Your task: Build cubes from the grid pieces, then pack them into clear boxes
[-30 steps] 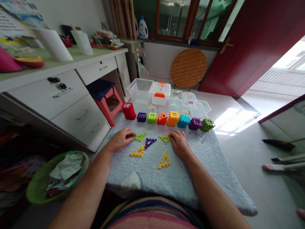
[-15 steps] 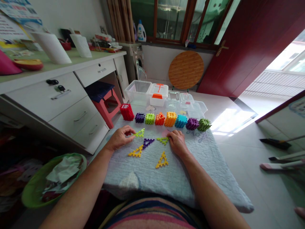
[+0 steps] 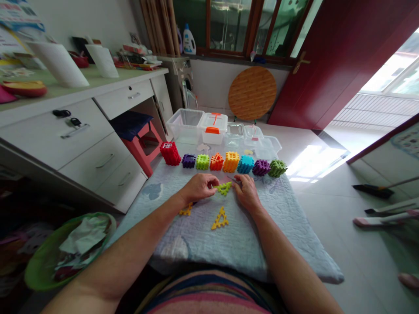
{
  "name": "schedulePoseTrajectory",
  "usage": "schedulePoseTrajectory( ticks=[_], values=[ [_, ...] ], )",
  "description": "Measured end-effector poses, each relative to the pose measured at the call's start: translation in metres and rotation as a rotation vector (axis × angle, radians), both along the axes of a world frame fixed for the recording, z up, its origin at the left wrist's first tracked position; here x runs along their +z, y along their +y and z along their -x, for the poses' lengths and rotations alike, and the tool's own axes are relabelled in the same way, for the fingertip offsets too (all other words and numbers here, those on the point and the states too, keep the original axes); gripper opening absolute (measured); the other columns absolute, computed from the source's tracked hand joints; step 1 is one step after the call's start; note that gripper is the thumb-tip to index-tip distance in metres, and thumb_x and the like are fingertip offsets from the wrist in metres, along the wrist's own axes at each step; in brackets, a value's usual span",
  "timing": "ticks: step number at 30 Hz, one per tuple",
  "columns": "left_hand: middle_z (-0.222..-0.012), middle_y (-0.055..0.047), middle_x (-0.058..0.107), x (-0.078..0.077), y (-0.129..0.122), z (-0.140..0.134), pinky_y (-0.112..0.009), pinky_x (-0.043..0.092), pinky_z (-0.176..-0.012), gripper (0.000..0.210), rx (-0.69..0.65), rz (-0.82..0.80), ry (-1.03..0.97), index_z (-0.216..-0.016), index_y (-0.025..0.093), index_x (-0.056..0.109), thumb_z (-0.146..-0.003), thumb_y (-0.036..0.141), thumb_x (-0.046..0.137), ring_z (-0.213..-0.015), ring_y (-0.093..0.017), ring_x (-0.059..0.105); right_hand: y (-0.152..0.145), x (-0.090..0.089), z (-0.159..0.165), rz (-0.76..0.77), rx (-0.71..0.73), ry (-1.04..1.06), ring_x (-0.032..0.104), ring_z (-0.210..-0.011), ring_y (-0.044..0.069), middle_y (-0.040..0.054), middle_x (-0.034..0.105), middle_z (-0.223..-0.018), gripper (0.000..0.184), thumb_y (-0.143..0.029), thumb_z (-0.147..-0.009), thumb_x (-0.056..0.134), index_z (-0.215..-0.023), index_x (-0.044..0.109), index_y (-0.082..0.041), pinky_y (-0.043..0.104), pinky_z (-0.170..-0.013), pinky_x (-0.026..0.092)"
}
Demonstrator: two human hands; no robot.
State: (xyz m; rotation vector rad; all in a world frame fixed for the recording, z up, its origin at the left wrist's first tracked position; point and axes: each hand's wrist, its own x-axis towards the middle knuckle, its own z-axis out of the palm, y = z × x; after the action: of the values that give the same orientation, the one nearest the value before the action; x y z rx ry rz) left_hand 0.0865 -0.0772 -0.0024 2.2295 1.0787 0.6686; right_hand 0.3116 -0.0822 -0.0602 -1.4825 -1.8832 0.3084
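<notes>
A light green toothed triangle piece [image 3: 224,188] lies between my two hands. My left hand [image 3: 200,187] is closed in a pinch at its left corner. My right hand [image 3: 246,191] has its fingers bent together at the right corner. Only one green outline shows; whether two pieces overlap there, I cannot tell. Nearer to me a yellow triangle piece [image 3: 220,219] rests flat on the cloth. Another yellow triangle piece [image 3: 186,210] is partly covered by my left wrist, and the dark purple triangle is almost wholly hidden under it.
Behind my hands runs a row of stacked toothed pieces, from a red stack [image 3: 170,153] to an olive green stack [image 3: 277,168]. Clear plastic boxes [image 3: 186,126] stand at the table's far end, one with an orange latch. A stool [image 3: 139,135] is at left.
My left hand has carried its light green triangle rightward to the other green triangle beside my right hand. My left forearm now covers the purple triangle. The view has shifted slightly.
</notes>
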Motion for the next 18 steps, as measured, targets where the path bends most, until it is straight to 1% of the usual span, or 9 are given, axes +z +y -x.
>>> schedulePoseTrajectory(
  ticks=[4,7,10,12,14,18],
  values=[
    [-0.079,-0.003,0.067,-0.01,0.01,-0.012,-0.023,0.045,-0.067,0.011,-0.009,-0.047,0.116,-0.083,0.015,0.07,-0.074,0.016,0.063,-0.071,-0.014,0.059,0.0,-0.002,-0.003,0.015,-0.004,-0.008,0.052,-0.096,0.025,0.0096,0.064,-0.1,0.023,-0.019,-0.083,0.055,-0.103,0.066,-0.018,0.038,-0.089,0.041],
    [-0.089,-0.006,0.067,-0.017,0.012,-0.012,-0.027,0.047,-0.077,0.015,-0.006,-0.108,0.229,-0.088,0.015,0.071,-0.075,0.018,0.065,-0.082,-0.018,0.061,-0.001,-0.002,-0.002,0.037,0.01,-0.049,0.051,-0.097,0.024,0.0092,0.064,-0.101,0.023,-0.019,-0.084,0.054,-0.102,0.067,-0.018,0.037,-0.09,0.039],
    [-0.098,-0.009,0.067,-0.018,0.012,-0.008,-0.032,0.047,-0.086,0.023,0.003,-0.145,0.315,-0.098,0.015,0.071,-0.076,0.022,0.066,-0.092,-0.022,0.06,-0.004,0.001,0.0,0.059,0.043,-0.097,0.05,-0.097,0.024,0.0084,0.063,-0.103,0.026,-0.018,-0.086,0.052,-0.106,0.069,-0.019,0.036,-0.09,0.037],
    [-0.096,-0.009,0.067,-0.018,0.013,-0.006,-0.032,0.047,-0.085,0.023,0.005,-0.142,0.368,-0.099,0.016,0.072,-0.078,0.024,0.065,-0.092,-0.023,0.06,-0.006,0.004,0.002,0.07,0.066,-0.123,0.049,-0.097,0.023,0.0078,0.063,-0.104,0.028,-0.019,-0.088,0.051,-0.11,0.069,-0.021,0.036,-0.089,0.036],
    [-0.092,-0.007,0.067,-0.018,0.013,-0.006,-0.031,0.047,-0.083,0.018,-0.008,-0.134,0.407,-0.094,0.017,0.072,-0.08,0.022,0.062,-0.089,-0.021,0.061,-0.007,0.006,0.003,0.084,0.077,-0.142,0.048,-0.097,0.023,0.0072,0.064,-0.103,0.029,-0.02,-0.089,0.051,-0.111,0.069,-0.023,0.036,-0.089,0.034],
    [-0.089,-0.006,0.066,-0.021,0.015,-0.006,-0.029,0.047,-0.081,0.017,-0.01,-0.148,0.426,-0.09,0.018,0.072,-0.081,0.017,0.058,-0.087,-0.02,0.06,-0.007,0.007,0.003,0.116,0.084,-0.161,0.048,-0.097,0.023,0.0064,0.063,-0.099,0.024,-0.022,-0.09,0.053,-0.106,0.07,-0.024,0.035,-0.088,0.033]
  ],
)
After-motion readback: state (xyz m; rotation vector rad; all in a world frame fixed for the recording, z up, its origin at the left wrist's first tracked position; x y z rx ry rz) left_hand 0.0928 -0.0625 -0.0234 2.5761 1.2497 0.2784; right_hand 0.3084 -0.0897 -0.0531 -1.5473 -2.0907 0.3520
